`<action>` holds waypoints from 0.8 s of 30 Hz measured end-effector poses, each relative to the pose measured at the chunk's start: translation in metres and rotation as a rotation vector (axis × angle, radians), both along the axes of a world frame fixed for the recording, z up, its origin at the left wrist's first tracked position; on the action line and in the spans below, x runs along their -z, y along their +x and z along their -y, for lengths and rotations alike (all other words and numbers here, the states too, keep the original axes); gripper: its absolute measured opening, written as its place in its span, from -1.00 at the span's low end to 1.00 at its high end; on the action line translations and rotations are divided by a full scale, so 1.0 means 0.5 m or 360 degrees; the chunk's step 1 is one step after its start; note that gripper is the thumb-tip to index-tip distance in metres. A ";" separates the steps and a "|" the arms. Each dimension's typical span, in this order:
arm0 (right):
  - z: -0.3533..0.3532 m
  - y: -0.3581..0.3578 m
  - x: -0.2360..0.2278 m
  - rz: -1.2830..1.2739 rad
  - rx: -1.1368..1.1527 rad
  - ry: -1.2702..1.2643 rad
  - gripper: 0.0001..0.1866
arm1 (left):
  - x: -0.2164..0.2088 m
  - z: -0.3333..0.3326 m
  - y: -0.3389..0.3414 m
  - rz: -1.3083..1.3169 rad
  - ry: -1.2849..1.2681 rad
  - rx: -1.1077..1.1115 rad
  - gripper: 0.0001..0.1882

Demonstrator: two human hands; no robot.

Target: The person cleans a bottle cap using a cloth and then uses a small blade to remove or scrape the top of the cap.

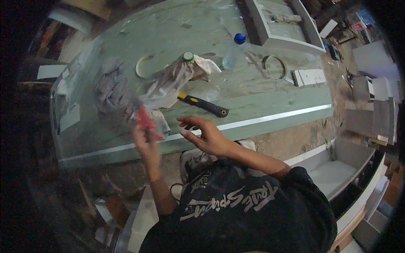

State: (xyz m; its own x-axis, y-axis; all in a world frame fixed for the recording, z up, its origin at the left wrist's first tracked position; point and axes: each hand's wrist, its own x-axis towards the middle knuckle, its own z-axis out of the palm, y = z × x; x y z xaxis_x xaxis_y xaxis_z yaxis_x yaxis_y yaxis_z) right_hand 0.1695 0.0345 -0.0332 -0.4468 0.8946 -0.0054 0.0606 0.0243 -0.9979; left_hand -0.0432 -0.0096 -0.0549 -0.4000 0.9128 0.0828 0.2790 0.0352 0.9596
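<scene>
My left hand [145, 137] is closed around a red tool [145, 120], smeared by motion so its kind cannot be made out. It is above the near edge of the green table [261, 99]. My right hand [206, 135] hangs over the same edge with fingers apart and nothing in them. Just beyond it lies a black-and-yellow utility knife [204, 105]. A narrow white strip [261, 121] runs along the table near its front edge. Past my left hand are a whitish cloth [164, 86] and a crumpled grey rag [113, 88].
A green-capped bottle [188, 57] lies partly under the cloth. Beyond are a blue-capped clear bottle [230, 55], curled band rolls [283, 69] and a white block [310, 77]. A white frame [291, 42] rests at the far right. A long white box [337, 168] stands at my right.
</scene>
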 end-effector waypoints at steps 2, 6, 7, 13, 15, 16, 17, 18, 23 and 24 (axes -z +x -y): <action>0.010 -0.018 -0.003 -0.0129 0.0160 0.0098 -0.68 | -0.022 -0.007 0.075 0.0089 0.0031 0.0166 -0.57; -0.002 0.001 -0.017 -0.0197 0.0563 0.0282 -0.67 | -0.071 -0.041 0.171 0.0384 -0.0091 0.0377 -0.22; -0.007 0.008 -0.019 -0.0221 0.0665 0.0330 -0.67 | -0.079 -0.048 0.181 0.0386 -0.0027 0.0456 -0.12; -0.045 0.068 -0.053 0.0029 0.0763 0.1020 -0.67 | -0.134 -0.075 0.241 0.0327 -0.0049 0.0705 0.33; -0.045 0.071 -0.067 0.0026 0.0788 0.0978 -0.65 | -0.138 -0.075 0.253 0.0335 -0.0036 0.0676 0.34; -0.043 0.073 -0.071 0.0001 0.0807 0.0933 -0.65 | -0.136 -0.074 0.260 0.0359 -0.0038 0.0653 0.35; -0.041 0.074 -0.076 -0.0026 0.0823 0.0887 -0.64 | -0.137 -0.074 0.264 0.0393 -0.0045 0.0677 0.34; -0.041 0.080 -0.083 0.0004 0.0823 0.0895 -0.65 | -0.142 -0.074 0.268 0.0427 -0.0052 0.0697 0.34; -0.036 0.103 -0.092 0.0259 0.0746 0.1080 -0.66 | -0.154 -0.070 0.277 0.0549 -0.0060 0.0742 0.32; -0.036 0.101 -0.089 0.0263 0.0731 0.1119 -0.66 | -0.149 -0.069 0.273 0.0527 -0.0061 0.0751 0.32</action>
State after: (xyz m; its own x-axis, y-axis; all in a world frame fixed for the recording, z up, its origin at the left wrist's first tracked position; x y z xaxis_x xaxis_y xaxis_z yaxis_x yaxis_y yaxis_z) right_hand 0.2200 0.0525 0.0112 -0.0815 0.8065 0.5857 0.3596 0.5718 -0.7374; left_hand 0.0935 0.0249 0.0194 0.0523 0.9985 -0.0143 -0.0419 0.0165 0.9990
